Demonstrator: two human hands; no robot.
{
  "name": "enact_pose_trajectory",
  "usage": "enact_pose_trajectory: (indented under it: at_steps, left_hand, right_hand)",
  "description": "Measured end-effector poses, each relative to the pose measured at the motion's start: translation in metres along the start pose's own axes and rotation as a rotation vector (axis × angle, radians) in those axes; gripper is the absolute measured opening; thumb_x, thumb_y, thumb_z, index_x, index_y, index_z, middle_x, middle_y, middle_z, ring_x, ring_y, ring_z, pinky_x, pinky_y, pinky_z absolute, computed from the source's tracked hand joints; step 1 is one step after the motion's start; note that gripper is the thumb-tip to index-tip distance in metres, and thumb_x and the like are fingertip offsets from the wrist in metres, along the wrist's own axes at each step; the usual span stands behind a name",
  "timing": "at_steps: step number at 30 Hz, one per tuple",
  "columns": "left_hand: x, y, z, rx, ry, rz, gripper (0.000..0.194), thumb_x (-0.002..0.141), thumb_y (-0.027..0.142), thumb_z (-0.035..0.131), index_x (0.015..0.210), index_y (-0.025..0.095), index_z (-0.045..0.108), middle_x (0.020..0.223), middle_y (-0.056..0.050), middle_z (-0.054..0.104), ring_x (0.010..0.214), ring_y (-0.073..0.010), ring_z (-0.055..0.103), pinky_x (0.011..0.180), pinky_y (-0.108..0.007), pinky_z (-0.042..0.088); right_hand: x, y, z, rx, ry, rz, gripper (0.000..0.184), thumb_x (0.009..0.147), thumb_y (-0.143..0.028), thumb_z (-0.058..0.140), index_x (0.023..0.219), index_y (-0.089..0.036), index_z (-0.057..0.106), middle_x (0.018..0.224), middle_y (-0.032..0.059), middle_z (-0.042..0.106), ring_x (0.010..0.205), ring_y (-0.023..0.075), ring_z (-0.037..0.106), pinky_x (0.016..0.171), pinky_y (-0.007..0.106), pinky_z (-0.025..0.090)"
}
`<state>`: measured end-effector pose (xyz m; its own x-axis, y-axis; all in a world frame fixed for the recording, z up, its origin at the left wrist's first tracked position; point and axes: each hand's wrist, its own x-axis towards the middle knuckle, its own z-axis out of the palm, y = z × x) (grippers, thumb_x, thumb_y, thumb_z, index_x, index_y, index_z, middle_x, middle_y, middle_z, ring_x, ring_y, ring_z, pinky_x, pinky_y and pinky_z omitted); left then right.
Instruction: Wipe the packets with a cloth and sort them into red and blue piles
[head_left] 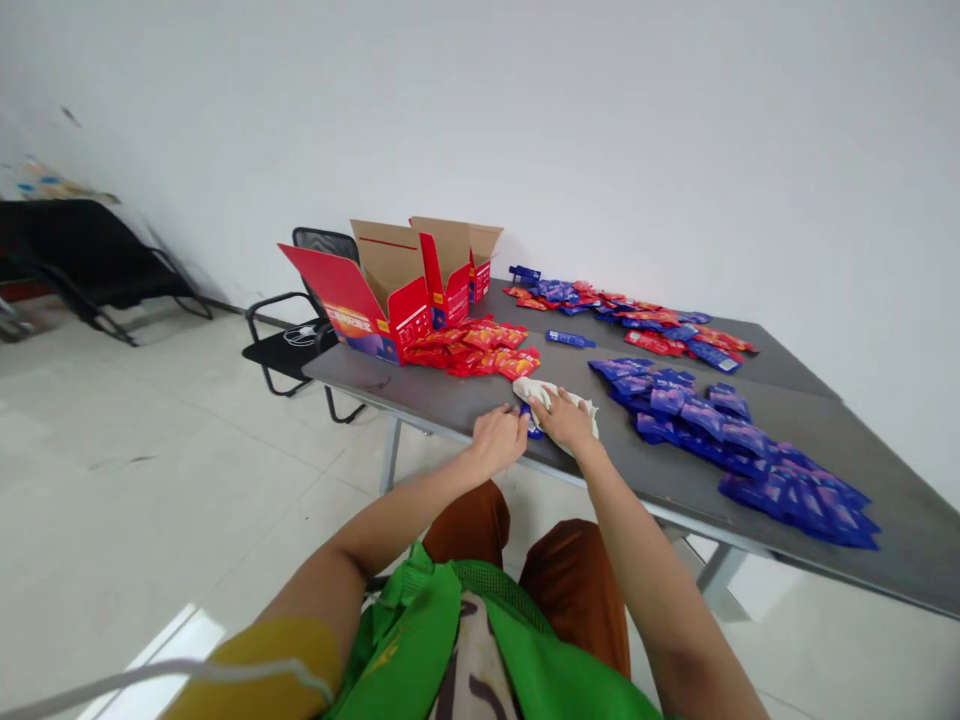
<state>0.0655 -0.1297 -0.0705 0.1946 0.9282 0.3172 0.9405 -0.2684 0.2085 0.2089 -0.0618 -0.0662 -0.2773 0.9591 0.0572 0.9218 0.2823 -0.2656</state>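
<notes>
While pressing the right hand [568, 424] down on a cream cloth [529, 388] near the front edge of the tabletop [427, 390], is resting the left hand [499, 438] against the left end of a small blue packet [535, 431], close to the same edge and toward the front left corner. Is spreading the right fingers fairly wide and nearly flat over the cloth. Is curling the left fingers inward at the packet, leaving unclear whether pinching or merely touching. Is covering much of the packet with cloth and fingers, making its full outline impossible to tell.

Is working beside red-and-orange packets [487, 345], heaped next to red cartons [352, 310] along the left edge. Is seeing only parts of the rear cartons, overlapped by the nearest, with print too small to read. Is facing a lone blue packet [566, 339] beyond the cloth, then a mixed red and blue heap [646, 320] along the back edge, too jumbled for counting. Toward the right, is having blue-and-purple packets [697, 415] overlapping in a long pile reaching near the front edge. Is losing the front right corner beyond the view.
</notes>
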Motion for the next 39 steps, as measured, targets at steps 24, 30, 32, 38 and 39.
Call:
enact_pose_trajectory:
  at_steps: [24,30,32,38,39]
  left_hand:
    - [-0.026,0.004,0.070,-0.083,0.544,0.055,0.040,0.091,0.019,0.038,0.124,0.011,0.060,0.126,-0.013,0.062,0.124,-0.0247,0.050,0.108,-0.043,0.030]
    - [-0.023,0.015,0.042,-0.020,0.407,-0.019,0.038,0.089,0.033,0.044,0.105,0.010,0.070,0.111,-0.015,0.069,0.114,-0.0286,0.055,0.106,-0.045,0.032]
    - [-0.015,0.018,0.030,-0.009,0.330,-0.031,0.040,0.084,0.043,0.050,0.100,0.012,0.071,0.104,-0.015,0.070,0.107,-0.0292,0.058,0.105,-0.045,0.032]
    - [0.016,0.034,0.012,0.145,0.112,-0.139,0.045,0.081,0.044,0.047,0.083,0.006,0.071,0.077,-0.020,0.069,0.078,-0.0306,0.064,0.080,-0.043,0.046]
    - [0.019,0.035,0.013,0.154,0.110,-0.138,0.045,0.084,0.041,0.043,0.084,0.005,0.070,0.077,-0.021,0.069,0.078,-0.0313,0.065,0.076,-0.042,0.046]
  right_hand:
    - [0.009,0.029,-0.004,0.075,-0.027,-0.315,0.063,0.097,-0.058,0.020,0.144,-0.021,0.038,0.146,0.0075,0.041,0.140,0.0222,0.026,0.115,0.046,0.010]
    - [-0.021,0.037,-0.008,0.173,-0.139,-0.475,0.063,0.097,-0.060,0.020,0.144,-0.024,0.039,0.149,0.0030,0.036,0.142,0.0236,0.021,0.117,0.043,0.000]
    - [-0.014,0.036,-0.009,0.182,-0.123,-0.393,0.062,0.097,-0.060,0.019,0.138,-0.025,0.048,0.146,0.0018,0.041,0.141,0.0255,0.022,0.116,0.045,-0.003]
    - [0.025,0.032,-0.016,0.226,-0.024,-0.142,0.060,0.096,-0.057,0.029,0.107,-0.015,0.069,0.118,0.0134,0.065,0.120,0.0293,0.053,0.114,0.051,-0.002]
    - [0.027,0.033,-0.020,0.256,-0.010,-0.129,0.062,0.096,-0.058,0.028,0.098,-0.013,0.072,0.106,0.0133,0.070,0.113,0.0295,0.058,0.113,0.052,0.001]
